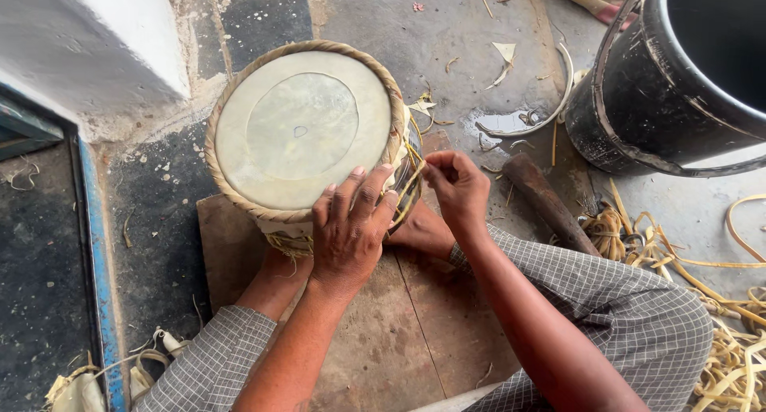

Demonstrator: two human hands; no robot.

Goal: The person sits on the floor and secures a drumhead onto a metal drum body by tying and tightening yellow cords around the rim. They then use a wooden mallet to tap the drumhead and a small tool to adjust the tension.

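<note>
A small drum [299, 125] with a pale skin head and a braided rim stands upright on a wooden board [383, 332], gripped between my two bare feet. My left hand [351, 228] lies flat on the drum's near rim with its fingers spread, pressing it down. My right hand [456, 185] is at the drum's right side, its fingers pinched on a thin yellowish lacing strap [411, 161] that runs down the drum's side. My checked trouser legs frame the board.
A large black bucket [662, 85] stands at the upper right. A dark wooden stick [546, 201] lies beside my right leg. Several loose yellowish straps [718, 300] pile at the right. A white wall corner [104, 37] and a blue-edged frame [96, 260] are at the left.
</note>
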